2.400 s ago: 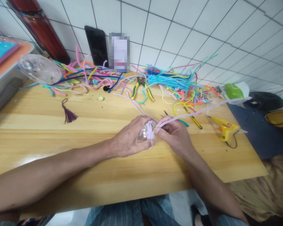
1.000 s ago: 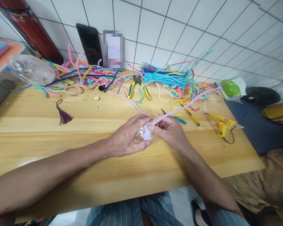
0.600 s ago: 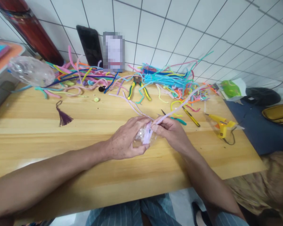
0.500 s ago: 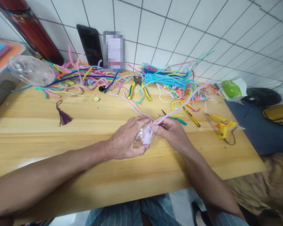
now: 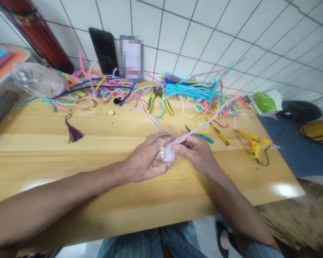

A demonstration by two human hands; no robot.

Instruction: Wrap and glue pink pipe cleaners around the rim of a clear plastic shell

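Note:
My left hand is wrapped round a small clear plastic object, perhaps part of a bottle, and partly hides it. Lilac pipe cleaner lies in a band around this clear piece. Thumb and fingers of my right hand pinch a long lilac pipe cleaner at the band's upper edge; its free length slants up to the right. More lilac strands reach out beyond my left fingers, over the wooden table.
Behind my hands lie green-and-yellow pliers, teal-handled pliers, a yellow cutter knife and heaps of coloured pipe cleaners. A yellow glue gun is at right. A purple tassel and clear bottle are at left.
The clear piece has turned slightly in my left hand, and its lilac band sits a little further right. My right hand keeps its pinch almost in place.

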